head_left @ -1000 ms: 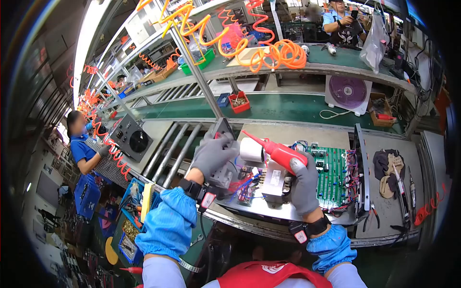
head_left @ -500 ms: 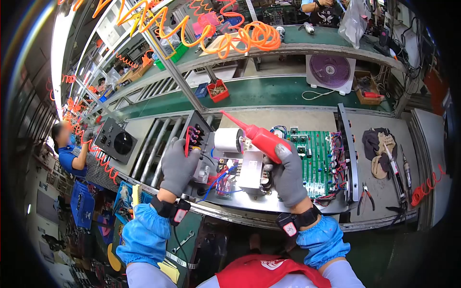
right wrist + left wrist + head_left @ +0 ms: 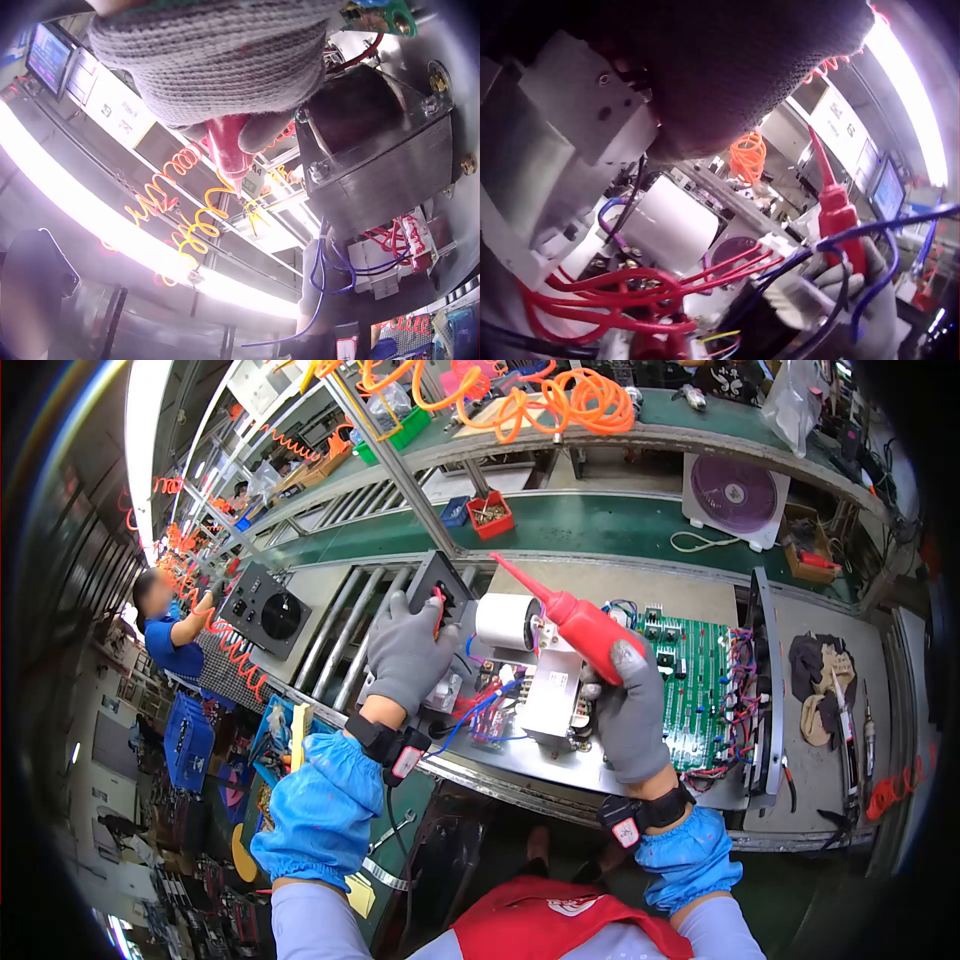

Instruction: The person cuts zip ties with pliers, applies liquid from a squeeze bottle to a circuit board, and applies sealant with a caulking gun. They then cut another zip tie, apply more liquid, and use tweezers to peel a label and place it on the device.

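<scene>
In the head view my gloved right hand (image 3: pixel 632 710) grips a red squeeze bottle (image 3: pixel 588 630), its long tapered nozzle pointing up and left. My gloved left hand (image 3: pixel 408 660) is at the dark end panel (image 3: pixel 438 578) of an opened electrical unit, fingers bent beside a red wire. Whether it pinches that wire I cannot tell. Between the hands are a white cylinder (image 3: pixel 505 622) and a metal-cased transformer (image 3: pixel 550 700). A green circuit board (image 3: pixel 690 690) fills the unit's right side. Red wires (image 3: pixel 630 289) and blue wires (image 3: pixel 885 223) cross the left wrist view.
Rollers (image 3: pixel 350 635) run left of the unit, with a black fan-fronted box (image 3: pixel 265 615) beyond. Rags (image 3: pixel 822 675) and a soldering iron (image 3: pixel 846 740) lie at right. Behind stand a red parts bin (image 3: pixel 491 518) and a purple fan (image 3: pixel 735 495). Another person (image 3: pixel 172 635) works at far left.
My left hand first covered the end panel, dropped lower so its terminals showed, and now lies over them again. My right hand has kept hold of the bottle. The head view has shifted.
</scene>
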Demonstrator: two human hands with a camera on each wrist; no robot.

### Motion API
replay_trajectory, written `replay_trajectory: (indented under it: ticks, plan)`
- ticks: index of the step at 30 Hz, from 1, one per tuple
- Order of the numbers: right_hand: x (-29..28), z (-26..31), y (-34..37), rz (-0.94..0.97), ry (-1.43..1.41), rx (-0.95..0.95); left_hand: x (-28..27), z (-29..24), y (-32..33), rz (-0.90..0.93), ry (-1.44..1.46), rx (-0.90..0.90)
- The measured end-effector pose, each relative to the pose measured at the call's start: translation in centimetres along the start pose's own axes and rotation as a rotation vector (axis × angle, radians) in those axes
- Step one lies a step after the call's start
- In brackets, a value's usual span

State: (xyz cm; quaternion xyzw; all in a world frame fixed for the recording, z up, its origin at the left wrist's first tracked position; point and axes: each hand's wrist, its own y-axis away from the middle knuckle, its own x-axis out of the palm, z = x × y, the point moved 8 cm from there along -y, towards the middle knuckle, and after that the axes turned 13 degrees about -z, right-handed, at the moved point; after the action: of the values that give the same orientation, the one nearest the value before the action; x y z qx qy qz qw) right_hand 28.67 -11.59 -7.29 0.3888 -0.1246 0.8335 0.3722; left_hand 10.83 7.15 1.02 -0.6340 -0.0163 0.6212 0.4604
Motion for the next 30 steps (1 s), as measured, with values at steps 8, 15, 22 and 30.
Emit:
replay_trajectory:
  ticks: [8,15,22,30]
  plan:
    - [-1.1,1.5,1.7,-0.080,-0.035,-0.018,0.4,-1.0,0.2,0.157,-0.105,0.081]
    - [-7.9,9.8,15.8,-0.359,0.301,-0.324,-1.2,3.3,1.9,0.249,0.453,-0.007]
    - [-11.4,9.5,21.5,-0.554,0.899,-0.768,-0.4,4.1,2.3,0.117,0.404,-0.078]
    - [-9.2,9.4,19.8,-0.462,1.109,-0.991,-1.1,3.6,2.3,0.157,0.309,-0.095]
